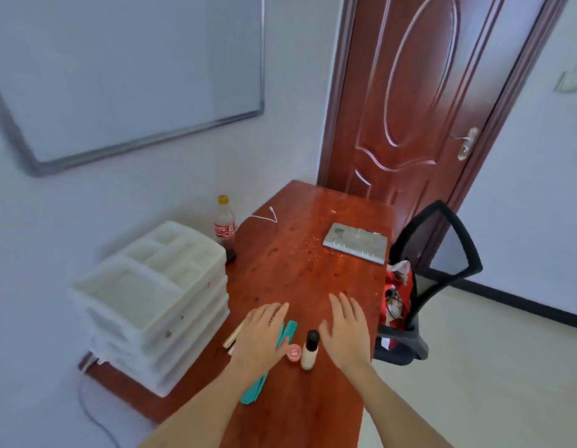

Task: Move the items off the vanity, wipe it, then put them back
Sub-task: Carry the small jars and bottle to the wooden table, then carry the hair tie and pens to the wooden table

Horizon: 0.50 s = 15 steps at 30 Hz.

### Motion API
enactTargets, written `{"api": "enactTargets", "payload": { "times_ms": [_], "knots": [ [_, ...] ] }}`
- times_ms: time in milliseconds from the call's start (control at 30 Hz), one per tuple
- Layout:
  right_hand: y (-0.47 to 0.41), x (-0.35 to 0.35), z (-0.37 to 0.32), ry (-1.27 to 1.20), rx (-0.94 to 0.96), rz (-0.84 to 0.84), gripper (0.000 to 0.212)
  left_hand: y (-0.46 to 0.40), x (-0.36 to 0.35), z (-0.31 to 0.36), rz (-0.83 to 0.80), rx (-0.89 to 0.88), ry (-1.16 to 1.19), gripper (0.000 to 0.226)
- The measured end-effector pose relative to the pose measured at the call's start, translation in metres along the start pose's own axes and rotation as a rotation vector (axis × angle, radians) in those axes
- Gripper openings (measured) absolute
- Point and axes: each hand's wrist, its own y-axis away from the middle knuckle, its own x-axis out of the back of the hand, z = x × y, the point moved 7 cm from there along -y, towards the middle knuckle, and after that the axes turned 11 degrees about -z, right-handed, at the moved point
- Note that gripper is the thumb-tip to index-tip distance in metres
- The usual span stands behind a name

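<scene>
Head view looks down on a reddish wooden tabletop (300, 253) that serves as the vanity, and by the look of it the task has barely begun. Crumbs and dark spots are scattered over the middle of the surface, so no wiping seems to have been done. Small items lie in a cluster at the near end: a teal comb (282, 334), a small pink round tin (294, 351), a cream bottle with a black cap (309, 349) and a pale gold stick (233, 337) peeping out at the left.

Left hand (261, 337) hangs over the comb and gold stick with fingers straight and spread; whether it touches them I cannot tell. Right hand (345, 331) hovers just right of the bottle, fingers wide and relaxed, holding nothing.

Farther off stand a cola bottle (225, 232) at the left edge, a white cable (264, 216) and a grey flat device (356, 242). White stacked drawers (151, 299) sit to the left.

All moving, wiping and returning appears left to do.
</scene>
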Motion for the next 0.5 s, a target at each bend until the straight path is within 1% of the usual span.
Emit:
{"api": "enactTargets", "payload": {
  "times_ms": [67,133,233,267,300,400,500],
  "knots": [
    [0.008,0.012,-0.03,0.054,0.14,0.037,0.052,0.024,0.022,0.004,0.028,0.123,-0.06,0.064],
    [0.023,0.019,-0.064,0.094,0.283,0.036,0.057,0.059,0.046,0.002,0.094,0.242,-0.11,0.061],
    [0.061,0.024,-0.123,0.058,0.468,0.006,0.059,0.127,0.075,-0.005,0.146,0.364,-0.231,0.06],
    [0.077,0.025,-0.146,0.043,0.534,-0.005,0.059,0.153,0.084,-0.012,0.156,0.428,-0.28,0.062],
    [0.094,0.026,-0.169,0.026,0.602,-0.016,0.06,0.182,0.097,-0.018,0.159,0.514,-0.313,0.063],
    [0.148,0.032,-0.244,-0.003,0.804,-0.026,0.06,0.281,0.132,-0.035,0.166,0.847,-0.36,0.065],
    [0.212,0.043,-0.325,-0.08,0.974,-0.073,0.061,0.386,0.168,-0.038,0.259,1.082,-0.424,0.069]
  ]
}}
